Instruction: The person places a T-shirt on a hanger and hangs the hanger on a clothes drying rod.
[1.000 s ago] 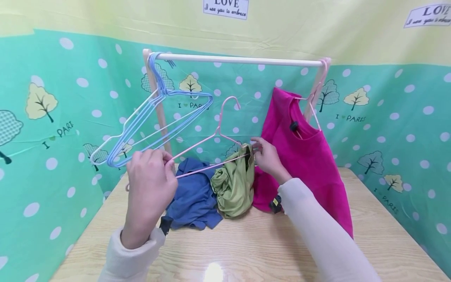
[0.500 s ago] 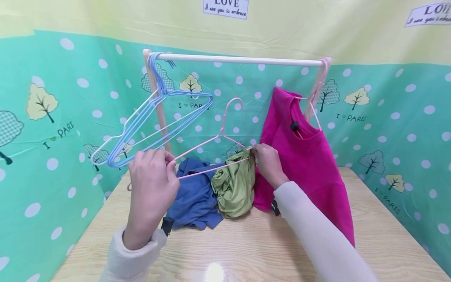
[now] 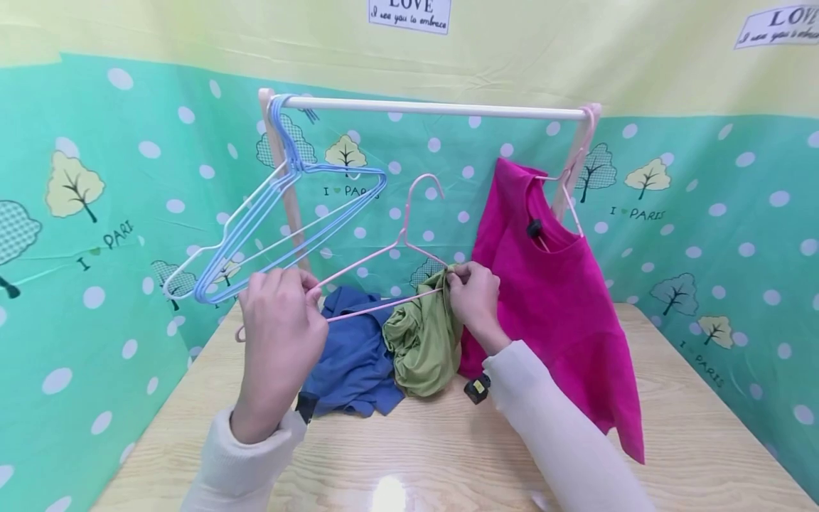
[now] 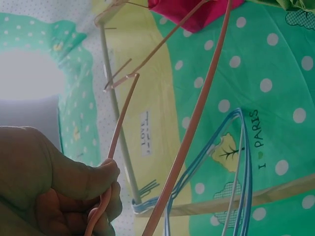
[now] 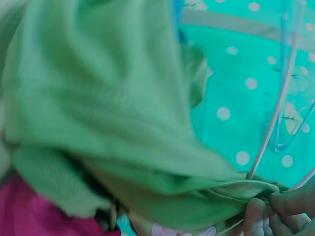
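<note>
A pink wire hanger (image 3: 365,267) is held in the air by my left hand (image 3: 281,348), which pinches its left shoulder between thumb and fingers. Its hook points up. The far end of the hanger goes into the neckline of a green shirt (image 3: 425,341). My right hand (image 3: 476,299) pinches the shirt's edge right by the hanger's arm. In the right wrist view, the green fabric (image 5: 108,113) hangs in folds from the right fingertips. The left wrist view shows the thumb and fingers (image 4: 86,179) curled round the hanger wire. The hanger's right tip is hidden inside the shirt.
Blue and white hangers (image 3: 288,171) hang at the left end of the rack's rail (image 3: 435,108). A magenta shirt (image 3: 557,306) hangs on a pink hanger at the right end. A crumpled blue garment (image 3: 352,363) lies on the wooden table (image 3: 384,455).
My right hand has moved slightly left and now pinches the green shirt's edge over the hanger's end. The hanger and left hand have shifted a little to the right.
</note>
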`<state>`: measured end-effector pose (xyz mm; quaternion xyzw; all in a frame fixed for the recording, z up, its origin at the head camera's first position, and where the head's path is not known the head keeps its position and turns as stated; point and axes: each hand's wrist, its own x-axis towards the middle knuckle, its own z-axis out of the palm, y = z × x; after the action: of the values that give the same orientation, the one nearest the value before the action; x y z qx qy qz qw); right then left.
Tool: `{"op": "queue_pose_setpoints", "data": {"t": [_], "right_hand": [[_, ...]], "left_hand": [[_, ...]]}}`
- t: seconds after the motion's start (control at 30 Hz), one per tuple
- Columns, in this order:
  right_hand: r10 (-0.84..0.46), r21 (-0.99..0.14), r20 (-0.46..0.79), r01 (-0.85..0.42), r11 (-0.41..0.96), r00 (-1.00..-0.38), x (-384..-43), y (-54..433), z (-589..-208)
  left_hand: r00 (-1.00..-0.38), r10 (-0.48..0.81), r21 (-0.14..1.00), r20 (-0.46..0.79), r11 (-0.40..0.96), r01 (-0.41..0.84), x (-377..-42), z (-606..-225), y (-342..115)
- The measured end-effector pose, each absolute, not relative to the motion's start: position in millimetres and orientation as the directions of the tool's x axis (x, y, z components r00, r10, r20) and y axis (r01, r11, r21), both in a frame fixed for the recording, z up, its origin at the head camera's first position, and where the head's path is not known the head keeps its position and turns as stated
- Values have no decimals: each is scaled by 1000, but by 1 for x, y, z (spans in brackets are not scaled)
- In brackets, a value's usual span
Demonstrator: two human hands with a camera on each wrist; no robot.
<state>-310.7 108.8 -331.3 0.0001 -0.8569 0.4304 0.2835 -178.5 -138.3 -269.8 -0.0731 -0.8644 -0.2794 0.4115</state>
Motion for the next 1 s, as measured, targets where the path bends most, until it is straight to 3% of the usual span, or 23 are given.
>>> {"op": "queue_pose_setpoints", "data": {"t": [0.23,0.37,0.53,0.83,1.0], "right_hand": [[241,-907,303,-201,370,-922,-295,91,-327],[184,-940,281,-232,249,-942,-287,81,-321],[121,-872,412,-353,340,-903,-286,84,-316],[227,-709,632,-435,556,-741,-306,123,-320],[70,-493,761,-506,707,-645,-317,145,-322]], "left_hand": [[-643,-105,420,758,833,360,-183,-272,-135],[-637,-108,426,763,826,370,-185,-273,-135],[-641,-108,440,760,812,385,-184,-272,-137],[-652,-100,459,751,790,407,-178,-266,-145],[-649,-88,453,756,785,422,-177,-265,-146]]}}
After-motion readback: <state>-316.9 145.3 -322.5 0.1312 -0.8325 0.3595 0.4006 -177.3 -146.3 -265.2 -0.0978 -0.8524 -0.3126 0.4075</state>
